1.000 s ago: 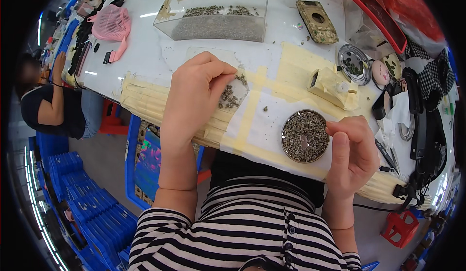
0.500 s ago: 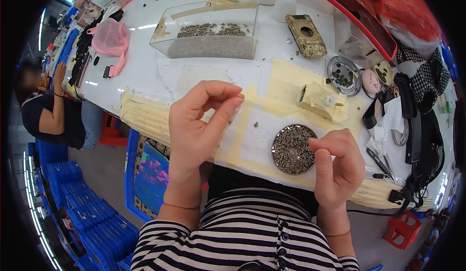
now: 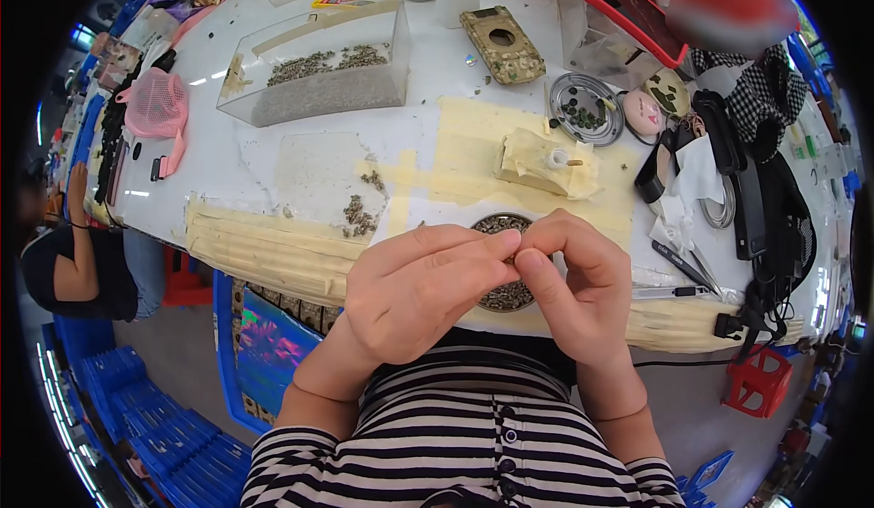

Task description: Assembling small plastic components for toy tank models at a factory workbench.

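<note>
Yellow tape [image 3: 264, 235] is laid along the white table [image 3: 159, 208]'s near edge, with a clear box [image 3: 332, 101] set at far left. Near this edge, a round dish [image 3: 507, 310] of metallic pieces [image 3: 506, 297] is placed; above it, the left hand [image 3: 423, 285] and the right hand [image 3: 583, 299] are held just beside each other, fingertips [image 3: 531, 259] pinched narrowly; whether anything is gripped cannot be told.

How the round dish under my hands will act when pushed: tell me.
The round dish looks shallow and wide, so it probably won't tip easily. The small metallic pieces lie loose inside, so they may shift or spill if jolted. Its circular rim suggests it could swivel if pushed off-centre.
</note>
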Demonstrator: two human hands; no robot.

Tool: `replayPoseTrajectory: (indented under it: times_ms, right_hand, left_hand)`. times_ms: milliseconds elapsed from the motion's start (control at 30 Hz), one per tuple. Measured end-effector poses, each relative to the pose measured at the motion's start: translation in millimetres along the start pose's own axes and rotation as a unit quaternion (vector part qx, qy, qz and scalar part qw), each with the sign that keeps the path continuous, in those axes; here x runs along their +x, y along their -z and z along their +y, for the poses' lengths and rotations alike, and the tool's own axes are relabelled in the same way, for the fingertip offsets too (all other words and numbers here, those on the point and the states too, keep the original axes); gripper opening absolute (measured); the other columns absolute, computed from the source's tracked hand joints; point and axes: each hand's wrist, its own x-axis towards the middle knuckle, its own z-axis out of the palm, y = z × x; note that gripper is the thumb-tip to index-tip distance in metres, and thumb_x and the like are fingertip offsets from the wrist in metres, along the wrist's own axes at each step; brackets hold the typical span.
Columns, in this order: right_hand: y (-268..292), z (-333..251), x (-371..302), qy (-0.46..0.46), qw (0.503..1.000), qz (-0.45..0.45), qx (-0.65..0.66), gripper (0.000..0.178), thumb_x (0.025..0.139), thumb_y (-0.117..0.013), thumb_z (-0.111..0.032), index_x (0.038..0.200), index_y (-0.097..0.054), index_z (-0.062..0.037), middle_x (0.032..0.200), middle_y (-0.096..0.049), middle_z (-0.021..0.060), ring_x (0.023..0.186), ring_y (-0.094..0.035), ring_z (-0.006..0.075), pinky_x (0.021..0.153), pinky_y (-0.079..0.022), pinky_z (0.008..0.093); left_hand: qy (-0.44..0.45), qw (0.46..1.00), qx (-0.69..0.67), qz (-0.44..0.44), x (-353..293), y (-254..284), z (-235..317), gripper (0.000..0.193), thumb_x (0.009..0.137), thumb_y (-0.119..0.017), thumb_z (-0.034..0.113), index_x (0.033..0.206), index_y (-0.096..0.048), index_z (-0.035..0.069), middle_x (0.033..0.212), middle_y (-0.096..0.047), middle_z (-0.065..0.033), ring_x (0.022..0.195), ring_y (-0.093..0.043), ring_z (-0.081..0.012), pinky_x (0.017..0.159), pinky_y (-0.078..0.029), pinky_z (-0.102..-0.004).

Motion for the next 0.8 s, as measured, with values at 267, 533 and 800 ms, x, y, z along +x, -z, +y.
replayPoseTrajectory:
  times_ms: [267, 533, 800]
  right_hand:
    - [-0.1, 1.2, -2.3, -0.033, 0.998, 0.003, 0.054, 0.004, 0.089, -0.064, -0.001, 0.086, -0.066, 0.0017, 0.078, -0.063, 0.0059, 0.071, -0.056, 0.0125, 0.065, -0.043, 0.0246]
    - [-1.2, 1.6, 0.5, 0.027, 0.999, 0.011, -0.016, 0.001, 0.085, -0.067, 0.000, 0.085, -0.067, 0.0008, 0.078, -0.064, 0.0066, 0.070, -0.057, 0.0148, 0.064, -0.044, 0.0259]
    - [-0.7, 3.3, 0.8, 0.054, 0.998, 0.016, -0.040, 0.002, 0.083, -0.068, 0.001, 0.084, -0.067, 0.0000, 0.078, -0.065, 0.0068, 0.070, -0.058, 0.0165, 0.064, -0.045, 0.0267]
  left_hand:
    - [0.055, 0.996, -0.073, 0.005, -4.7, -4.9, -0.1, 0.039, 0.078, -0.076, -0.007, 0.111, -0.056, -0.001, 0.096, -0.072, -0.0198, 0.086, -0.072, -0.0255, 0.074, -0.058, -0.0316]
    - [0.124, 0.986, -0.095, 0.053, -9.4, -9.0, 3.3, 0.033, 0.077, -0.077, -0.004, 0.109, -0.069, 0.001, 0.098, -0.073, -0.0109, 0.081, -0.070, -0.0244, 0.069, -0.056, -0.0307]
    - [0.111, 0.989, -0.095, 0.037, -5.1, -9.6, 2.7, 0.036, 0.077, -0.075, -0.003, 0.112, -0.068, 0.000, 0.102, -0.072, -0.0137, 0.087, -0.071, -0.0270, 0.074, -0.057, -0.0328]
